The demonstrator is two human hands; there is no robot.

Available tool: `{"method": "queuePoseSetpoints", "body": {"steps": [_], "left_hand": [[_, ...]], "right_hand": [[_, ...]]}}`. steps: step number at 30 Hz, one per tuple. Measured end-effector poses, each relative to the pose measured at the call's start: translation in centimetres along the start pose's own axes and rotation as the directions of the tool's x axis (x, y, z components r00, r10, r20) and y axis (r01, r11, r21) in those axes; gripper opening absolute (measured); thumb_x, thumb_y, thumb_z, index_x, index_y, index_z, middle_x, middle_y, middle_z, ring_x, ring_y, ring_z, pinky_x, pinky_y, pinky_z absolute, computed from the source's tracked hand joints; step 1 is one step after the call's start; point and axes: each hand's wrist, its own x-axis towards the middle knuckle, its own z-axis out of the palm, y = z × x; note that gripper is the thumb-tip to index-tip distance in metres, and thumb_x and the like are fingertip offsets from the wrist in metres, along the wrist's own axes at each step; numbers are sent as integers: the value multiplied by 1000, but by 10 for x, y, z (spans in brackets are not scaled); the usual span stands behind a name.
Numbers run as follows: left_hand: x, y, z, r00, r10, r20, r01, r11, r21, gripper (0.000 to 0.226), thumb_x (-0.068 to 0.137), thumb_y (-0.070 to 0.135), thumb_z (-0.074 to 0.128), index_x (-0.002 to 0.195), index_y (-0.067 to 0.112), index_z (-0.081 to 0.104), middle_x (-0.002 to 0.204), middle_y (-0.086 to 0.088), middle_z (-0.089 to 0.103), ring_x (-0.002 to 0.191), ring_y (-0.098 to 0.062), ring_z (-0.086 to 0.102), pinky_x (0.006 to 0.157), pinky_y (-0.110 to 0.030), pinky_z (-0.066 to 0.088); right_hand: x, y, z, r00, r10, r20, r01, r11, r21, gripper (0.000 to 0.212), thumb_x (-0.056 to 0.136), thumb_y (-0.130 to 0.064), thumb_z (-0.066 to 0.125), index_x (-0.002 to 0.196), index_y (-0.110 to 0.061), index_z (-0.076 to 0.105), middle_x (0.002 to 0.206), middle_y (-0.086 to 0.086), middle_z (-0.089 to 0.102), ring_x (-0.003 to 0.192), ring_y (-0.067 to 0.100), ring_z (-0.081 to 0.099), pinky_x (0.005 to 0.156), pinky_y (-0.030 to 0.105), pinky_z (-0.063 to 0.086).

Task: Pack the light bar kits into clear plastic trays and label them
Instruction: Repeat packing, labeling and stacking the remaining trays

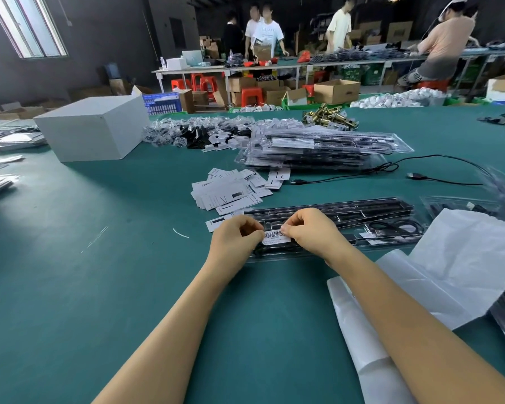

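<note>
Meanwhile, loose paper cards (231,189) and a stack of packed trays (321,151) lie beyond on the green table (99,287), while the left hand (235,237) and right hand (309,230), fingers curled, pinch a barcode label (275,237) by its ends over the clear tray (362,221).

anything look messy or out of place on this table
Mostly the white cards: they lie in a loose, fanned heap beyond the tray, not stacked. A black USB cable trails loose across the green table.
</note>
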Motion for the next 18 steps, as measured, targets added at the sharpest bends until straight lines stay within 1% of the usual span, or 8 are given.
{"method": "queuePoseSetpoints", "body": {"steps": [4, 6, 9, 11, 14, 15, 16, 18], "left_hand": [[-4, 3, 1, 996, 80, -31, -76, 990, 115, 18, 79, 10, 65, 71, 25, 65, 63, 6, 64, 58, -5, 52, 62, -23, 45], [-5, 4, 1, 994, 100, -34, -94, 986, 135, 17, 79, 9, 65, 71, 24, 65, 68, 2, 66, 64, -9, 54, 65, -25, 46], [-6, 6, 0, 994, 110, -27, -105, 983, 153, 14, 80, 9, 65, 74, 22, 66, 69, 3, 66, 70, -14, 57, 70, -30, 47], [-7, 7, 0, 991, 132, -25, -125, 974, 188, 11, 81, 11, 64, 76, 20, 67, 70, 3, 66, 78, -20, 59, 75, -34, 49], [-8, 7, 0, 987, 162, -22, -153, 963, 224, 10, 82, 12, 63, 78, 21, 66, 73, 6, 66, 86, -25, 58, 79, -38, 49], [-8, 6, 0, 984, 177, -23, -167, 956, 240, 10, 83, 13, 63, 78, 22, 66, 73, 8, 66, 88, -24, 57, 79, -36, 48], [-7, 5, 1, 980, 198, -24, -185, 947, 263, 11, 83, 13, 62, 78, 22, 65, 73, 11, 65, 88, -23, 56, 78, -30, 47], [-8, 4, 1, 969, 247, -26, -226, 920, 320, 11, 83, 14, 62, 78, 23, 65, 70, 17, 61, 87, -19, 52, 73, -11, 37]], "right_hand": [[0, 1, 2, 1000, -14, -8, 14, 998, -55, 13, 88, -27, 62, 76, -25, 60, 77, -10, 63, 85, 14, 58, 74, 29, 43], [1, 1, 2, 1000, -27, -9, 26, 995, -91, 12, 88, -28, 61, 77, -25, 59, 79, -12, 61, 88, 15, 57, 75, 29, 43], [1, 1, 3, 999, -47, -1, 46, 992, -120, 11, 89, -27, 60, 78, -24, 58, 79, -11, 60, 90, 16, 56, 74, 29, 42], [2, 0, 3, 998, -66, 0, 65, 989, -132, 11, 90, -26, 59, 79, -23, 58, 80, -10, 60, 93, 18, 57, 74, 29, 40], [0, 0, 4, 995, -97, -3, 95, 980, -178, 11, 90, -24, 58, 82, -17, 62, 85, -5, 63, 98, 23, 56, 79, 30, 40], [-1, 0, 4, 994, -106, -5, 103, 976, -191, 12, 91, -23, 57, 83, -16, 63, 87, -3, 64, 99, 25, 56, 81, 31, 40], [-1, 0, 4, 994, -113, -5, 110, 974, -198, 12, 91, -23, 57, 82, -16, 63, 90, -1, 65, 100, 26, 56, 83, 31, 40], [-2, 0, 4, 992, -122, -2, 120, 972, -202, 13, 91, -22, 57, 79, -18, 60, 95, 2, 66, 102, 27, 55, 84, 32, 39]]}}
